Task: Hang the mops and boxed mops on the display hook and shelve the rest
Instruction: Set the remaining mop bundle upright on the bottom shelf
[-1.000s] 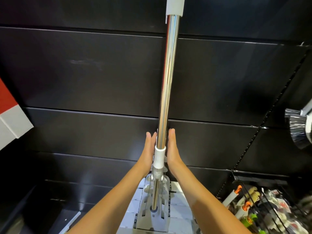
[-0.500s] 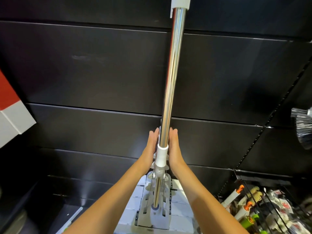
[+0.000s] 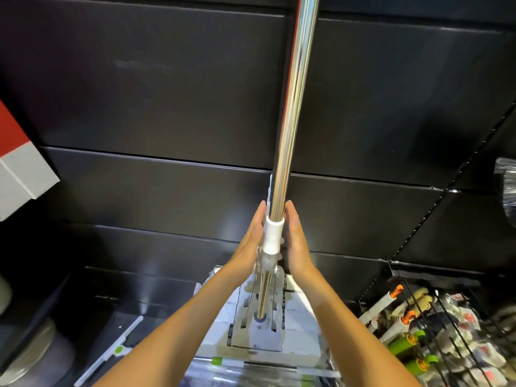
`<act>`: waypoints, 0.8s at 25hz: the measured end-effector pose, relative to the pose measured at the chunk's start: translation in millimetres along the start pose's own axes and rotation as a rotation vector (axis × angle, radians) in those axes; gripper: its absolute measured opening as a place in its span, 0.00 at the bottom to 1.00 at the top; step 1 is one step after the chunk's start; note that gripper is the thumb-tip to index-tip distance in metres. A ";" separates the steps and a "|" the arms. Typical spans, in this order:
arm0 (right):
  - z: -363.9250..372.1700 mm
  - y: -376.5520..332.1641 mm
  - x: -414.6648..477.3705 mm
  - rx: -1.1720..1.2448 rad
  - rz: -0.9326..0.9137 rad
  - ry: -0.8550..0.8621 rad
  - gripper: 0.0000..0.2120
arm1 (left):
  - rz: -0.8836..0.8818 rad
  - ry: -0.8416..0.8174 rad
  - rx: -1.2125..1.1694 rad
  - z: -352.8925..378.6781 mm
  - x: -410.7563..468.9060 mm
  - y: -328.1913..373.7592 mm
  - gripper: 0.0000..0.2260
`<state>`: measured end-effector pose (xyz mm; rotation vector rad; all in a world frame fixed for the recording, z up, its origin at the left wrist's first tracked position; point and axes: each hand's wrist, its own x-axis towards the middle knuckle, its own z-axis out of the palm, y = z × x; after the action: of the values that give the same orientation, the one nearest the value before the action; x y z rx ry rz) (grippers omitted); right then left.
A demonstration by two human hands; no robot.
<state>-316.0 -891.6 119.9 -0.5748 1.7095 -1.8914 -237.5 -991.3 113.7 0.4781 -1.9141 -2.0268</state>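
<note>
A mop with a long chrome handle (image 3: 293, 107) stands upright in front of the black slat wall, its top out of frame. A white collar (image 3: 273, 236) sits low on the handle, above the flat white mop head (image 3: 259, 333). My left hand (image 3: 252, 241) and my right hand (image 3: 297, 241) press against the collar from either side, fingers straight and pointing up. More mops (image 3: 223, 367) in clear wrap with green parts lie on the shelf below.
The black panel wall (image 3: 167, 107) fills the background. A red and grey box (image 3: 19, 169) hangs at the left. A wire basket (image 3: 446, 331) of small packaged goods sits at lower right. A brush (image 3: 506, 191) pokes in at the right edge.
The mop has risen in the frame: the white grip at the handle's top has left the picture. Both hands stay flat against the collar.
</note>
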 end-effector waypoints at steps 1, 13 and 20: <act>-13.2 7.7 -7.4 -0.090 0.013 0.026 0.35 | -0.068 0.016 0.004 -9.6 -5.7 -12.3 0.45; -119.6 218.3 -85.2 -0.266 0.606 0.351 0.37 | -0.750 0.418 0.274 -117.3 -81.7 -239.5 0.33; -125.5 245.7 -88.2 -0.403 0.560 0.266 0.26 | -0.825 0.507 0.076 -110.8 -86.2 -255.5 0.34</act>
<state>-302.6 -755.2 -135.3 0.0372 2.1607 -1.2764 -110.4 -1037.4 -144.5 1.8401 -1.5968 -1.9390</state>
